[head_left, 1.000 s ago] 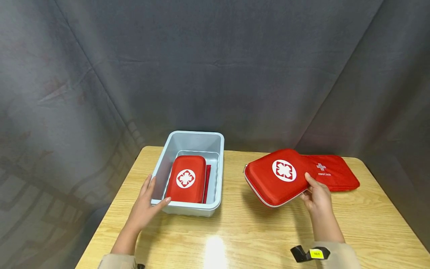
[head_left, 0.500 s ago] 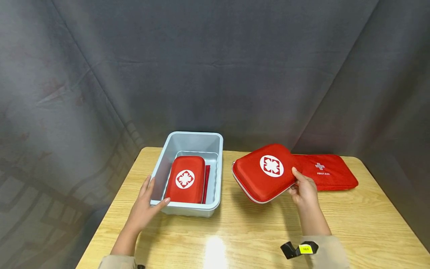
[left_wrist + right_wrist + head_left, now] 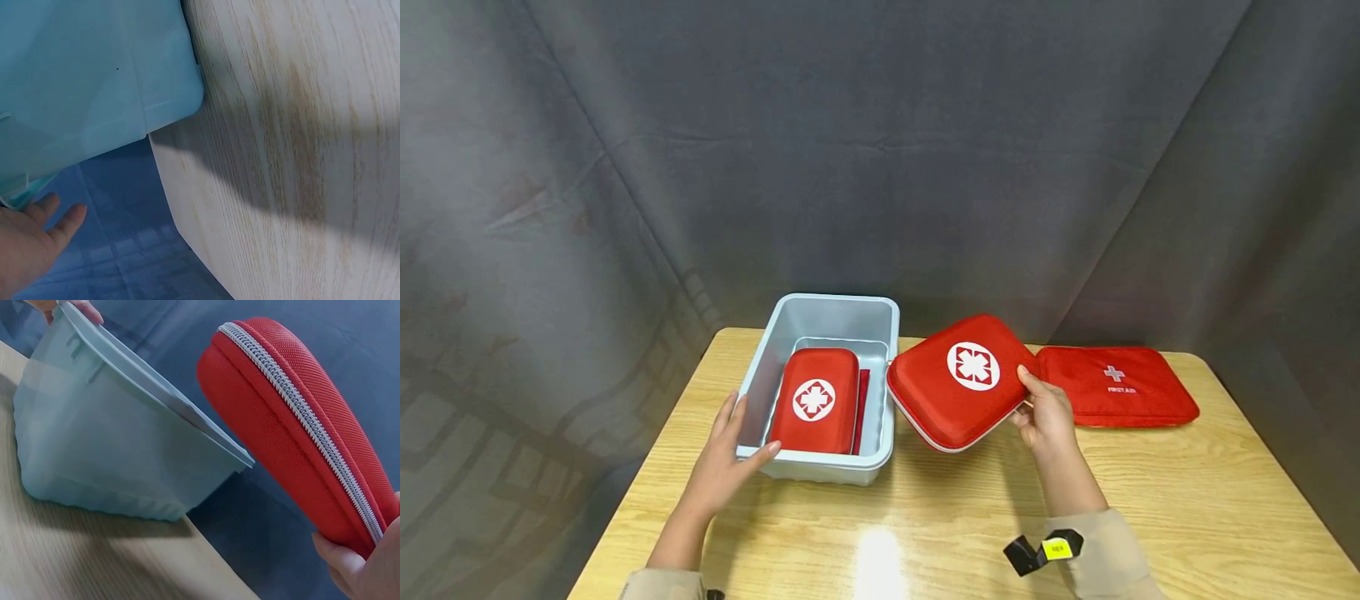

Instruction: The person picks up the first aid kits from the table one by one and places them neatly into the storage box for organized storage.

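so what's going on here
A person is working with both hands. The right hand holds a zipped red case in the air beside the grey bin, not inside it. The left hand rests on the bin's near left corner. Another red case lies in the bin, and a flat first aid pouch lies on the table to the right.

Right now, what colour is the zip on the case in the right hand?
Silver-grey; the zip shows best from the right wrist.

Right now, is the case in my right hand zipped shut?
Shut where visible: the zipper runs closed along the case; its far side is hidden.
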`<state>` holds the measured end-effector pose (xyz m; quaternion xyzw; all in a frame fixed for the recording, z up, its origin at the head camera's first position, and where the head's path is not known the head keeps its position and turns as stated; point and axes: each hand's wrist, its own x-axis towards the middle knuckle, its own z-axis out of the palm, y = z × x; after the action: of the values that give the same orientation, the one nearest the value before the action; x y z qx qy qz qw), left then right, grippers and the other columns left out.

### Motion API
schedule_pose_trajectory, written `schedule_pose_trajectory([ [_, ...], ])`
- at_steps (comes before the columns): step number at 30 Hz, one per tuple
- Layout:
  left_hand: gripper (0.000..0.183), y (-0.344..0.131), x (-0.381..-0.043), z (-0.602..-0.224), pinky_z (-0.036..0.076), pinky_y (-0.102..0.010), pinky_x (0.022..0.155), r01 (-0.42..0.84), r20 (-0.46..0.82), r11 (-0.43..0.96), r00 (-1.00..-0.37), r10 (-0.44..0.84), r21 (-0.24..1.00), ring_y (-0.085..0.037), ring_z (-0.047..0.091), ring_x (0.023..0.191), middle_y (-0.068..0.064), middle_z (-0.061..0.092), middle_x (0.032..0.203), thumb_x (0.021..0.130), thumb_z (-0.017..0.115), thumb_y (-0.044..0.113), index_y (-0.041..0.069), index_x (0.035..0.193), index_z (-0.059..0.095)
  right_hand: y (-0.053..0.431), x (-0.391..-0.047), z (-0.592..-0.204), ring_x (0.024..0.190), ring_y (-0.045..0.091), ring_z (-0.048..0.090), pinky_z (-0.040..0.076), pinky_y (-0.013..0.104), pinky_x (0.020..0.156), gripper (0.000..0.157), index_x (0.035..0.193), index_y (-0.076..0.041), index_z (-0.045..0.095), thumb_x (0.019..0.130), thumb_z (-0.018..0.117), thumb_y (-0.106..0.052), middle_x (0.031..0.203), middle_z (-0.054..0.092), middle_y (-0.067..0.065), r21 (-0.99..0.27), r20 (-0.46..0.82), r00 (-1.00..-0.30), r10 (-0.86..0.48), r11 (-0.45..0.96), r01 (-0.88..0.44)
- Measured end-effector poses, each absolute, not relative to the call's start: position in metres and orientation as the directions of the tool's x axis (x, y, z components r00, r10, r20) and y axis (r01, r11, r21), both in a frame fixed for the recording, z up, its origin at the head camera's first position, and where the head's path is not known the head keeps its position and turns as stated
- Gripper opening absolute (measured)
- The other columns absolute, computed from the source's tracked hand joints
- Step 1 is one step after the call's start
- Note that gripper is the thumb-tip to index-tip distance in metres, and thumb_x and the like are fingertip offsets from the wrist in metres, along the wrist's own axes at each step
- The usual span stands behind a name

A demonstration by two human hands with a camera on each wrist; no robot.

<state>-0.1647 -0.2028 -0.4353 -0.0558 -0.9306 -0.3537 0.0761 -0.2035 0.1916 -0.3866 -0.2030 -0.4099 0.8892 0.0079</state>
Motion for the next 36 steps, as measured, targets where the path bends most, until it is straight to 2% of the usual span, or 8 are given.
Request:
schedule_pose_trajectory([
  [2, 0.086, -0.203, -0.165, -0.435, 0.031, -0.058, 0.084, 0.152, 0.174, 0.745, -0.984, 0.050, 0.650, -0.037, 0.021, 0.121, -0.013, 0.008, 0.142, 0.075, 0.061, 0.043, 0.002, 0.137, 0.018, 0.188, -0.206, -0.385, 0.064, 0.016, 0.056, 0.049, 0.029, 0.058, 0.015, 0.070, -0.007, 0.061, 0.083, 0.055, -0.012, 0.073, 0.058, 0.001, -0.733, -0.350, -0.920, 0.176, -0.663, 0.152],
  [5, 0.086, -0.203, -0.165, -0.435, 0.031, -0.059, 0.083, 0.144, 0.164, 0.746, -0.985, 0.047, 0.651, -0.037, 0.021, 0.121, -0.013, 0.008, 0.142, 0.075, 0.061, 0.043, 0.003, 0.137, 0.017, 0.183, -0.210, -0.382, 0.065, 0.015, 0.056, 0.049, 0.030, 0.059, 0.008, 0.082, -0.004, 0.055, 0.084, 0.055, -0.012, 0.074, 0.057, 0.001, -0.747, -0.338, -0.924, 0.177, -0.648, 0.150],
  [9, 0.087, -0.203, -0.165, -0.434, 0.032, -0.059, 0.083, 0.145, 0.165, 0.746, -0.985, 0.048, 0.650, -0.037, 0.022, 0.121, -0.013, 0.008, 0.142, 0.075, 0.061, 0.044, 0.002, 0.137, 0.017, 0.175, -0.217, -0.377, 0.064, 0.015, 0.057, 0.049, 0.031, 0.058, 0.015, 0.095, -0.005, 0.042, 0.086, 0.051, -0.011, 0.073, 0.056, 0.000, -0.775, -0.313, -0.931, 0.188, -0.617, 0.136],
  [14, 0.087, -0.204, -0.165, -0.433, 0.032, -0.058, 0.083, 0.147, 0.164, 0.744, -0.985, 0.051, 0.652, -0.037, 0.022, 0.121, -0.012, 0.008, 0.142, 0.075, 0.061, 0.045, 0.003, 0.137, 0.017, 0.163, -0.223, -0.373, 0.058, 0.014, 0.058, 0.049, 0.029, 0.049, 0.014, 0.089, -0.004, 0.039, 0.085, 0.052, -0.010, 0.069, 0.055, 0.000, -0.812, -0.271, -0.935, 0.227, -0.575, 0.096],
  [21, 0.087, -0.203, -0.165, -0.434, 0.031, -0.059, 0.084, 0.152, 0.166, 0.741, -0.985, 0.055, 0.654, -0.037, 0.022, 0.121, -0.012, 0.008, 0.142, 0.075, 0.061, 0.043, 0.003, 0.137, 0.017, 0.149, -0.230, -0.370, 0.048, 0.010, 0.054, 0.039, 0.017, 0.036, 0.020, 0.087, -0.006, 0.034, 0.084, 0.054, -0.011, 0.063, 0.050, -0.002, -0.862, -0.233, -0.940, 0.251, -0.500, 0.080],
  [29, 0.087, -0.203, -0.165, -0.433, 0.031, -0.059, 0.084, 0.149, 0.163, 0.739, -0.985, 0.054, 0.656, -0.038, 0.022, 0.121, -0.013, 0.008, 0.142, 0.075, 0.061, 0.044, 0.002, 0.137, 0.017, 0.137, -0.236, -0.370, 0.045, 0.009, 0.054, 0.040, 0.019, 0.034, 0.019, 0.086, -0.004, 0.036, 0.083, 0.054, -0.008, 0.059, 0.054, -0.002, -0.877, -0.192, -0.945, 0.263, -0.478, 0.045],
  [36, 0.086, -0.204, -0.165, -0.434, 0.030, -0.059, 0.085, 0.161, 0.177, 0.736, -0.983, 0.058, 0.658, -0.038, 0.021, 0.121, -0.013, 0.008, 0.142, 0.075, 0.061, 0.042, 0.000, 0.136, 0.018, 0.123, -0.242, -0.369, 0.043, 0.006, 0.049, 0.034, 0.014, 0.034, 0.034, 0.097, -0.006, 0.028, 0.081, 0.058, -0.008, 0.065, 0.052, 0.000, -0.895, -0.192, -0.940, 0.283, -0.444, 0.049],
])
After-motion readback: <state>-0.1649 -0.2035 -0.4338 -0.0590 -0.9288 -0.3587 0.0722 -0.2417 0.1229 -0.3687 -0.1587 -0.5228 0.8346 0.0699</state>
